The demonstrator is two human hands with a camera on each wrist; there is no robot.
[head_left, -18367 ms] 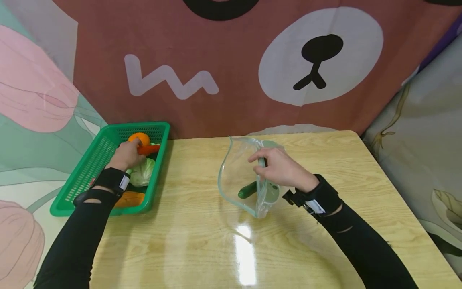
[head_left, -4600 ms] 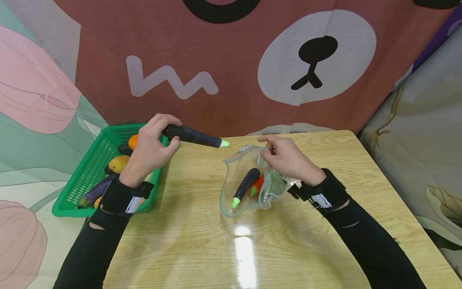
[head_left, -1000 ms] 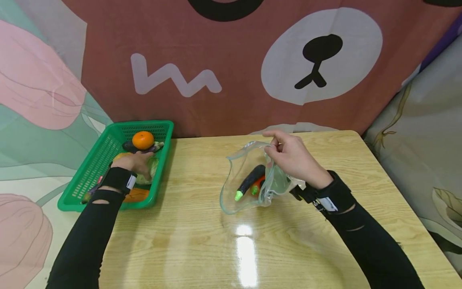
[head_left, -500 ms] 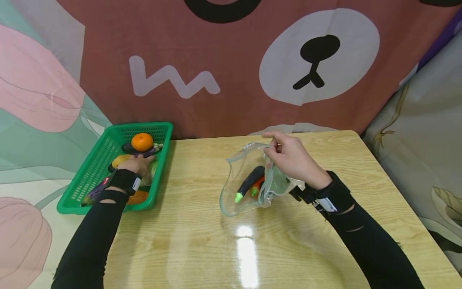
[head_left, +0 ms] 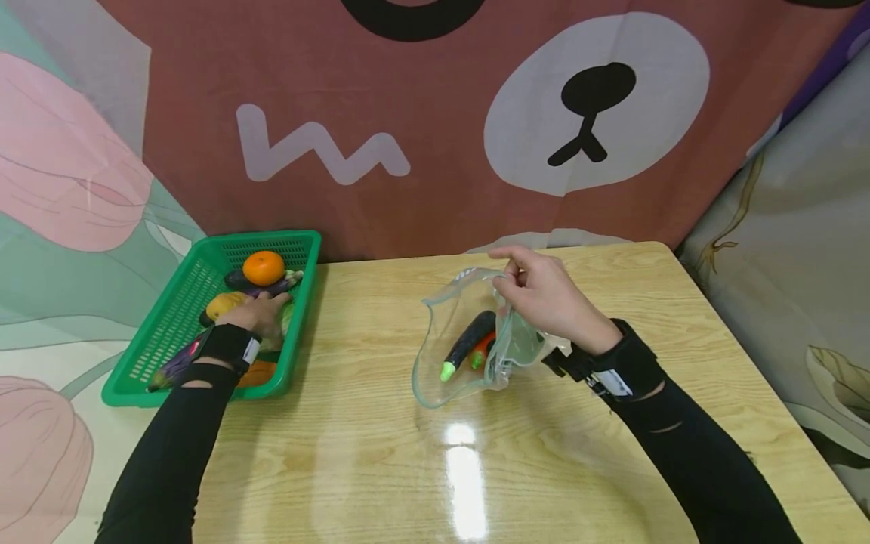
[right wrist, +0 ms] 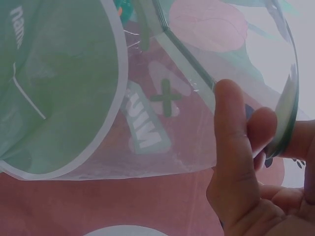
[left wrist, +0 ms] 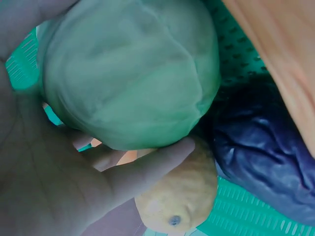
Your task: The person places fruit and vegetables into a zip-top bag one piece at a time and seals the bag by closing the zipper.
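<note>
Gripping a round, pale green cabbage (left wrist: 128, 73), the left hand (head_left: 254, 313) has its fingers curled about it at three o'clock inside the green plastic mesh basket (head_left: 170, 317); a few seconds ago that hand was raised by the rim. Attention has apparently turned to the cabbage, not yet lifted out. Off the head view's centre toward five o'clock, the right hand (head_left: 544, 295) pinches the mouth of a clear plastic bag (head_left: 522, 341); inside lie a green-tipped black vegetable (head_left: 470, 341) and a red one (head_left: 485, 344). Beneath is the pale wood-grain table (head_left: 367, 453); a brown cartoon-bear cloth (head_left: 421, 91) hangs at twelve o'clock, a grey patterned cloth (head_left: 802, 242) at three.
</note>
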